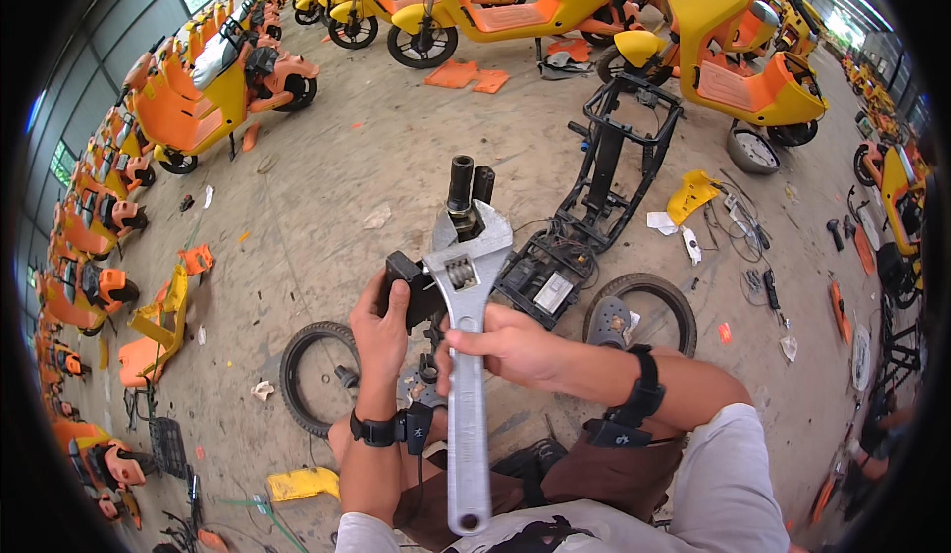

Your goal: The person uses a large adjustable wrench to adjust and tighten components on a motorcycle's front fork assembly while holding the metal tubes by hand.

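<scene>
We hold the adjustable wrench [468, 394] in the right hand [510, 347], its thumb laid across the handle and its fingers wrapped around it, partly hidden behind. The left hand [381, 317] is clamped on a black block [404, 269], thumb against the near side; how far its other fingers close, we cannot tell. The wrench is in front of our body, just right of the left hand, with its head at the dark tube [461, 184]. We judge the step in hand to be fitting the head around the base of that tube; whether the jaws bear on it, we cannot tell. To do this well, we should set the head square, take up slack at the knurled screw [460, 274], and steady the work left-handed before applying force. The wrench's long axis runs nearly straight up the view: head and jaw opening point away from us, handle end back toward us.
</scene>
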`<act>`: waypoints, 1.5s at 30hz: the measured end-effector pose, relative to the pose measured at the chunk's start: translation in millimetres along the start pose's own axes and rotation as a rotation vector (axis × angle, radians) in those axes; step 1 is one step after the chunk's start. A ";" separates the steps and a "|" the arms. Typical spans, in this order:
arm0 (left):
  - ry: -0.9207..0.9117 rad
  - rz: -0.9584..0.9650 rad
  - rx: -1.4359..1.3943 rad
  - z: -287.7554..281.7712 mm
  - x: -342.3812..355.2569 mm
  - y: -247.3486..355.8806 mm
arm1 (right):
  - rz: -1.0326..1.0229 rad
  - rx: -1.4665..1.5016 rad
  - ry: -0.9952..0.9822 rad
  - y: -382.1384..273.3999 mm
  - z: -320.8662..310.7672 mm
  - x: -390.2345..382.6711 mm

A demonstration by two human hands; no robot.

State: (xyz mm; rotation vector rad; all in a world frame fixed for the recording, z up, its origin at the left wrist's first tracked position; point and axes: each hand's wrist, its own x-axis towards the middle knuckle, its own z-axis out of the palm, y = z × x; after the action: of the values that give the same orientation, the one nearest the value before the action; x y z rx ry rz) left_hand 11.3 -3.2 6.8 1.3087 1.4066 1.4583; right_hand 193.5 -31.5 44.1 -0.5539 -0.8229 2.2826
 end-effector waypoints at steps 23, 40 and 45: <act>-0.073 0.257 0.232 11.4 12.8 38.4 | -0.202 -0.065 0.005 -6.8 -1.7 -69.8; -0.247 0.305 0.606 57.3 77.2 63.8 | -0.326 -0.007 0.262 -29.5 -29.3 -122.8; -0.453 0.053 0.346 49.8 86.1 76.5 | -0.288 -0.063 0.246 -28.5 -33.8 -125.3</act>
State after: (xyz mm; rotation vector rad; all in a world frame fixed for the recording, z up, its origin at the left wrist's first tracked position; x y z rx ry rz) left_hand 50.6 80.0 92.0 1.7706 1.3542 0.8883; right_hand 313.2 -87.0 60.1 -0.6817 -0.7976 1.8897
